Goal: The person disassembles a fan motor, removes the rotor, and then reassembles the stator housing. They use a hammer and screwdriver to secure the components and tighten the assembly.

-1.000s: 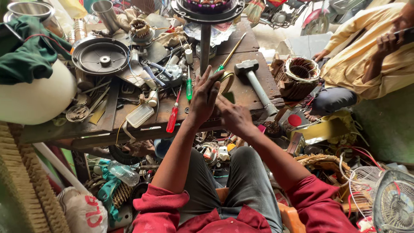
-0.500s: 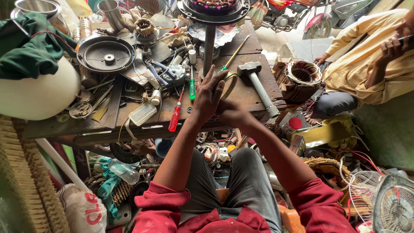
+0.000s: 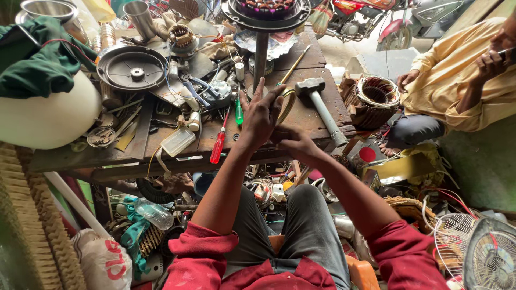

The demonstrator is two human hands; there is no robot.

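Down at the near edge of a worn wooden workbench (image 3: 317, 115), the left hand (image 3: 260, 115) stands upright with its fingers spread and the thumb hooked round a yellowish ring of tape (image 3: 286, 103), which it holds up on edge just above the planks. Just beside it, the right hand (image 3: 295, 144) is curled loosely, its fingertips close to the ring's lower side; whether it pinches the ring or a loose end cannot be told.

Across the bench lies a crowd of tools and parts. A red-handled screwdriver (image 3: 219, 146) and a green-handled one (image 3: 239, 110) lie to the left of the hands, and a hammer (image 3: 320, 104) with a grey handle lies to their right, its handle reaching past the bench edge. Farther left sit a round dark metal pan (image 3: 133, 69), a small clear plastic box (image 3: 177, 141) and a white dome-shaped cover (image 3: 48, 115) with a green cloth (image 3: 37, 62) draped over it. A metal post (image 3: 261, 53) rises from the bench's middle, bearing a round motor part.

Below the bench, the floor is heaped with scrap, a plastic bottle (image 3: 155, 213) and a white fan guard (image 3: 473, 252). To the right, another person in a yellow shirt (image 3: 462, 80) sits beside a wound motor core (image 3: 373, 99).
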